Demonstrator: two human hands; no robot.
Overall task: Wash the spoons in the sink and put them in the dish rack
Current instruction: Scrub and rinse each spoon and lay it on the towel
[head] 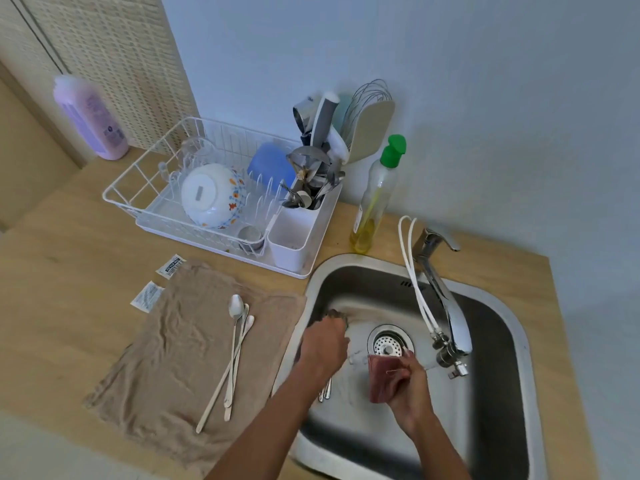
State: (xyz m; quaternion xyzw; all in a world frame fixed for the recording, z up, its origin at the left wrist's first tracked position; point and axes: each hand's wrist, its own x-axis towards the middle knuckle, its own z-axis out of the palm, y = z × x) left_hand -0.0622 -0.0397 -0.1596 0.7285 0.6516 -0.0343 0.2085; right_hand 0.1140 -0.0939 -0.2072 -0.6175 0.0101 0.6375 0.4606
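Both hands are inside the steel sink [498, 306]. My left hand [323, 348] is closed around several spoons [325, 393]; their handle ends stick out below the wrist, and the bowls are hidden by the hand. My right hand [408, 379] grips a dark red sponge [381, 377] just below the drain [389, 342]. Three long spoons [235, 344] lie side by side on a beige towel [173, 358] left of the sink. The white dish rack [145, 181] stands behind the towel, its cutlery holder [294, 233] full of utensils.
The chrome tap [446, 306] with white hoses reaches over the sink's right half. A dish soap bottle [377, 195] with a green cap stands behind the sink. A bowl [211, 195] and a blue cup [270, 164] sit in the rack. A purple bottle [91, 119] stands at far left.
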